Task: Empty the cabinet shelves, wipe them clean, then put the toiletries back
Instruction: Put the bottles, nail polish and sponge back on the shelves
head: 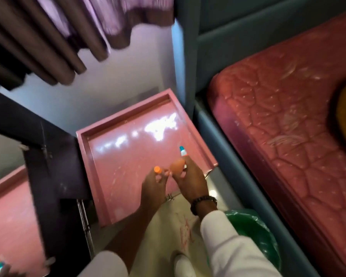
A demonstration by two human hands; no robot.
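Pink and glossy, the cabinet top (128, 144) is a shallow tray-like surface with a raised rim, catching bright window glare near its far side; both hands hover over its near right part. Left hand (153, 184) pinches a small item with an orange cap (157, 169) between curled fingertips, the cap pointing up; right hand (189, 178) is curled round an orange egg-shaped sponge (177, 165) and, together with it, a white tube with a teal cap (182, 151) that sticks out beyond the fingers toward the far edge of the cabinet top; a dark beaded bracelet (203, 201) circles that wrist, above a white sleeve (228, 242). Left of the cabinet top stands a dark mirrored door (54, 176), its glass showing a reflected pink surface and a teal-capped tube at the bottom corner. Right of the cabinet top lies a red quilted mattress (278, 126) in a blue-grey bed frame (238, 176); a green plastic bag (252, 228) sits on the floor near the cabinet's near right corner; brown curtains (48, 47) hang beyond it, blurred.
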